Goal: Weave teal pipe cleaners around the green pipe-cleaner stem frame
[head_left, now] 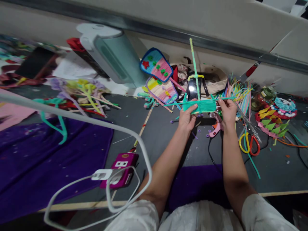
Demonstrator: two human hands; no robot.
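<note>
A flat teal panel of pipe cleaners [207,106] is held up over the table, with a long pale green and yellow stem [193,61] rising from it. My left hand [189,115] grips the panel's left end, thumb across its front. At the other end, my right hand [227,110] pinches a thin teal strip that runs along the panel's top. Below and between the hands lies a pink glue gun [216,127]. Scissors with yellow and red handles [254,145] rest right of my right forearm.
Two decorated fan shapes [157,65] stand behind the hands, near a beige bag [218,75]. Pipe cleaner bundles [240,93] and a glass jar [267,93] are at right. A magenta power box [122,168] and white cable [141,144] lie left.
</note>
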